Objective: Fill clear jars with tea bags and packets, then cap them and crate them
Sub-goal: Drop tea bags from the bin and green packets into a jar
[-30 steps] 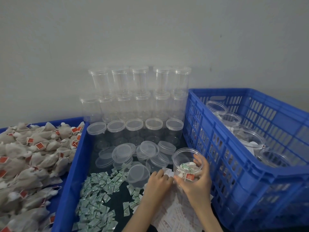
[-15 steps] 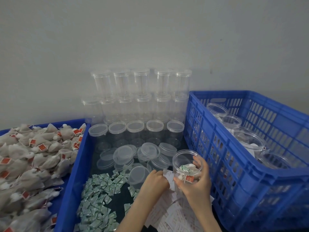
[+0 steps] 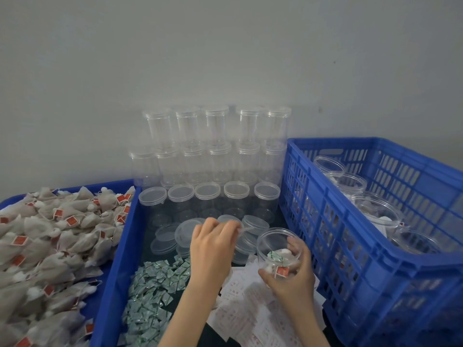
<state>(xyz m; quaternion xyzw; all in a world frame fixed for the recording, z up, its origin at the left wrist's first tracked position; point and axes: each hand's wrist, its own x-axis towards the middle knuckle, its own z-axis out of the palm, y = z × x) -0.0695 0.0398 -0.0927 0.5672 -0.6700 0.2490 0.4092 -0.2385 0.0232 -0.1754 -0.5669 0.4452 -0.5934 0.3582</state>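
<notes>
Against a grey wall, right hand (image 3: 292,279) grips the upright open jar (image 3: 276,249); left hand (image 3: 213,246), just left of its mouth, pinches a clear lid (image 3: 246,229).

the right hand (image 3: 290,279) gripped an open jar (image 3: 278,249) of tea bags while the left hand (image 3: 213,246) pinched a lid (image 3: 246,229) beside it.

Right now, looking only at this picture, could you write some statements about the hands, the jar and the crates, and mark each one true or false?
1. The right hand holds an open jar with tea bags inside. True.
2. The left hand rests on the tea bag pile. False: it is raised over the loose lids.
3. The held jar is capped. False: no lid on it.
4. The blue crate on the right contains jars. True.
</notes>
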